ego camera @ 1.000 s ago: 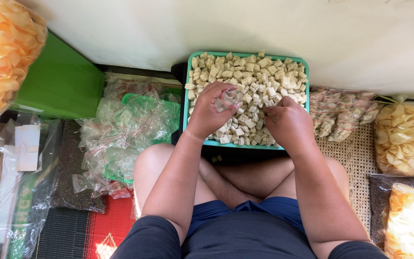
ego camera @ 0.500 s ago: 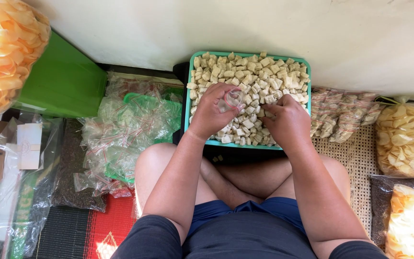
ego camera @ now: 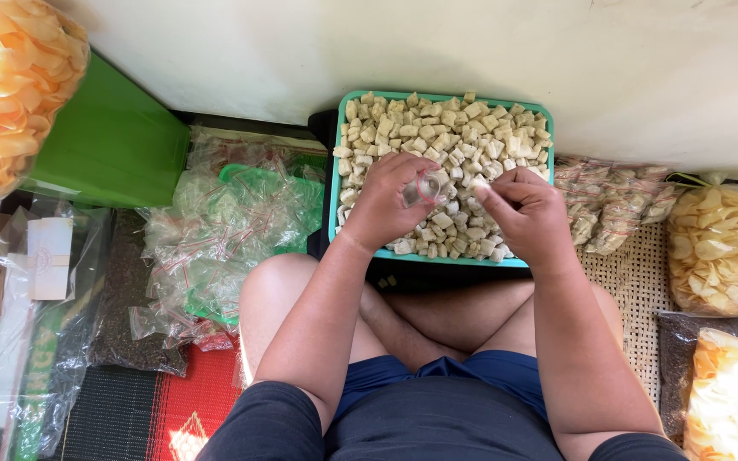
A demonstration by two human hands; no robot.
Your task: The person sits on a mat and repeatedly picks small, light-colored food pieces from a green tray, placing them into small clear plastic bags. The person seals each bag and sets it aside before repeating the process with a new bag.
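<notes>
Teal-green tray (ego camera: 336, 183) loaded with pale beige cubes (ego camera: 437, 137). Flat bright green board (ego camera: 113, 145) to the left, orange-yellow crackers (ego camera: 6, 85) bagged up beside it. Mat (ego camera: 164, 410) is red with black stripes, the shorts (ego camera: 437, 410) are navy, and the wall (ego camera: 471, 43) is cream.

Hands (ego camera: 386, 205) over tray (ego camera: 335, 183) of cubes (ego camera: 463, 128)

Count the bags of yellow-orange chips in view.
3: one big bag at top left, one bag at right beside the mat, one at bottom right, cut off by the frame. More may lie outside.
</notes>
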